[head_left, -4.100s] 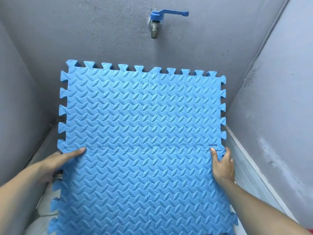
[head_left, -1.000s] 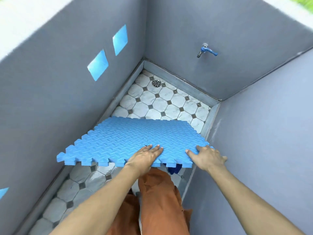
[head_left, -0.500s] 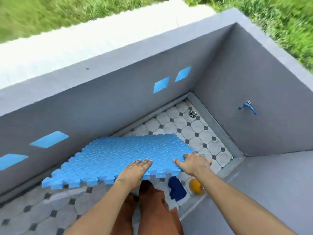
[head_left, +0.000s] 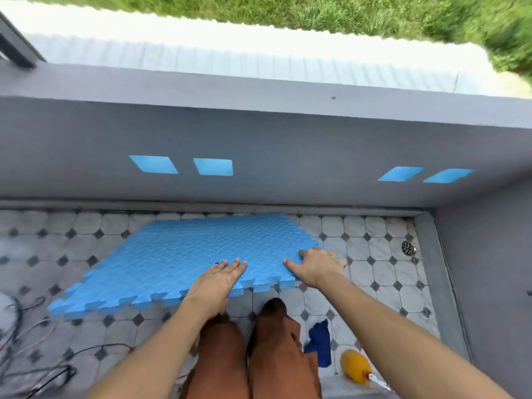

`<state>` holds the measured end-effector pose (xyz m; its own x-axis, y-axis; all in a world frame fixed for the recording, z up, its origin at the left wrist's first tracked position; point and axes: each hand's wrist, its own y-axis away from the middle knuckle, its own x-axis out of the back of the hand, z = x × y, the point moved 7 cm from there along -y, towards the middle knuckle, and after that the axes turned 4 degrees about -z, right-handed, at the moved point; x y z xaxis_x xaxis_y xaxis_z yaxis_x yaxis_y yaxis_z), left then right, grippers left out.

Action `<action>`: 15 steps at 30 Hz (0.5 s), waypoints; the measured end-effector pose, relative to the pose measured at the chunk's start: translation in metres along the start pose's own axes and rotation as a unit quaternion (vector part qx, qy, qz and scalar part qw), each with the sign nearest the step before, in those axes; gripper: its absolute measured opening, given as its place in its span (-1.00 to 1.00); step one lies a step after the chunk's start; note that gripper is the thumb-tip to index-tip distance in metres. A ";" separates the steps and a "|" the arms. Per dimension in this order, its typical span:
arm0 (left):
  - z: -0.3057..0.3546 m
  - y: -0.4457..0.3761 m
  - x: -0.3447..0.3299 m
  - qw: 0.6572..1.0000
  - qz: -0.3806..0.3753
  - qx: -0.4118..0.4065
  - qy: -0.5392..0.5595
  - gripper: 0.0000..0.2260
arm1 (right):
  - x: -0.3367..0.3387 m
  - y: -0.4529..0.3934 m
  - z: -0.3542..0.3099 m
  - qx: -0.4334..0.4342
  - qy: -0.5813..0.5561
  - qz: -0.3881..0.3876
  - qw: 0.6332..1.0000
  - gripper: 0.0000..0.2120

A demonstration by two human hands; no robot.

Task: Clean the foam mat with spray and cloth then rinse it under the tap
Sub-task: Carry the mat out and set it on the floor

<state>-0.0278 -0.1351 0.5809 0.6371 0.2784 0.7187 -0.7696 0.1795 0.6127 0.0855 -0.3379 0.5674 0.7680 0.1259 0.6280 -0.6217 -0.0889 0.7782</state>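
The blue foam mat (head_left: 184, 260), four interlocked tiles with toothed edges, is held nearly flat just above the tiled floor. My left hand (head_left: 216, 280) grips its near edge, fingers flat on top. At the mat's near right corner my right hand (head_left: 316, 266) holds on in the same way. A dark blue cloth (head_left: 319, 341) lies on the floor to the right of my legs. Beside it an orange-yellow spray bottle (head_left: 355, 367) lies on its side. The tap is out of view.
A grey wall (head_left: 259, 139) with blue painted squares runs behind the mat. A round floor drain (head_left: 408, 248) sits at the far right. Dark cables (head_left: 34, 364) trail over the floor tiles (head_left: 374, 272) at the lower left. Grass lies beyond the wall.
The view has swung left, away from the tap. The mat went from upright under the tap to nearly flat and low over the floor, both hands still on its near edge.
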 end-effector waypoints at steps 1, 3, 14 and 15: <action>-0.018 0.010 -0.003 1.000 0.006 0.015 0.012 -0.27 | 0.000 -0.003 -0.023 0.012 0.011 -0.003 1.000 -0.27; -0.053 0.029 -0.010 0.998 0.023 0.050 0.042 -0.26 | -0.001 -0.008 -0.067 0.042 0.037 -0.006 0.998 -0.28; -0.202 0.090 -0.099 0.931 0.107 0.261 0.232 -0.20 | -0.033 -0.070 -0.315 0.277 0.241 -0.018 0.930 -0.37; -0.212 0.086 -0.114 0.920 0.119 0.277 0.249 -0.21 | -0.044 -0.084 -0.333 0.294 0.265 -0.018 0.918 -0.38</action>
<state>-0.1752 0.0484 0.4822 0.2497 0.6707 0.6984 -0.6576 -0.4120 0.6308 0.0529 -0.0065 0.4714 0.5058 0.5890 0.6303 -0.2875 -0.5738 0.7669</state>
